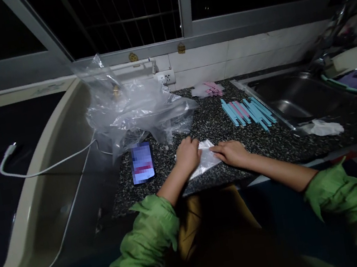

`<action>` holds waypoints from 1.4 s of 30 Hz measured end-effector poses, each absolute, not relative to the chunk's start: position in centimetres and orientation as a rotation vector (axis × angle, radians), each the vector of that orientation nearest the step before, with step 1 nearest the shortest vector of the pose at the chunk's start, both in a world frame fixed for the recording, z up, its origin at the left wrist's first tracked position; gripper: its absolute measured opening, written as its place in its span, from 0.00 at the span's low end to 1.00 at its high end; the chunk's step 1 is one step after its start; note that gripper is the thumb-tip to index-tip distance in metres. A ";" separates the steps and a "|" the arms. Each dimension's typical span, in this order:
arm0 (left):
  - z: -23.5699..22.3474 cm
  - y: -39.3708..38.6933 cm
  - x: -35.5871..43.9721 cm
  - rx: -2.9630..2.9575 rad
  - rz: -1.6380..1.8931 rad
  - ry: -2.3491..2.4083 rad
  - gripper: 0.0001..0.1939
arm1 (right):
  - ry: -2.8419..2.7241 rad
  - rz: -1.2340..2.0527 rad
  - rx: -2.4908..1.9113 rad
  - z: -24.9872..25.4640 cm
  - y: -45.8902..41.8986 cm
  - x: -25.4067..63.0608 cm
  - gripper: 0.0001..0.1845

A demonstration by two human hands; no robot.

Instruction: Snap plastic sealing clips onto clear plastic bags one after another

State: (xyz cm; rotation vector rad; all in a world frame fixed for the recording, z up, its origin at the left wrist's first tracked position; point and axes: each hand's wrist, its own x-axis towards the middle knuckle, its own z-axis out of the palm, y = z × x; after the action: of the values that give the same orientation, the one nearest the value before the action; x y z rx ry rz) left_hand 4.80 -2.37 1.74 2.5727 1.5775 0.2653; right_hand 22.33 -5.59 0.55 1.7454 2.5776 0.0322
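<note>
A small clear plastic bag (205, 158) lies flat near the front edge of the speckled granite counter (181, 186). My left hand (187, 156) presses on its left side with curled fingers. From the right, my right hand (233, 153) grips its edge, with the fingers drawn together. Whatever may be inside the bag cannot be made out. Left of my left hand lies a phone (141, 163) with a lit screen. Beyond my right hand is a spread of thin blue sticks (257, 112) with a few pink ones (239, 111) among them.
A large heap of crumpled clear plastic bags (143, 110) stands behind the phone. A packet with pink pieces (210, 88) lies by the tiled wall. To the right are a metal sink (290, 90) and a crumpled white cloth or tissue (325, 127). A white cable (49, 167) runs at left.
</note>
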 end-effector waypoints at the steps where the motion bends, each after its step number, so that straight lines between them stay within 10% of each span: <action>1: 1.9 -2.1 5.1 2.551 0.261 1.643 0.15 | 2.578 0.031 1.742 0.6 -5.6 22.3 0.20; 17: 0.1 -1.7 3.8 1.983 0.423 1.605 0.07 | 2.714 -0.048 1.980 -0.1 -4.5 22.5 0.22; 28: -1.2 -0.1 0.7 1.443 1.213 1.211 0.10 | 2.703 -1.853 2.268 -0.9 1.6 20.8 0.15; 42: -0.6 1.7 0.2 1.056 1.206 1.112 0.19 | 2.812 -1.870 2.120 -0.3 1.6 18.6 0.15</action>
State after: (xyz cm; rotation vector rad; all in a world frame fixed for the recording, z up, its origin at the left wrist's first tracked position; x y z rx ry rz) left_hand 0.17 1.73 -0.62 1.0557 1.1121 1.2058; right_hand 18.58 1.58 -0.29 2.1197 2.8118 -1.8698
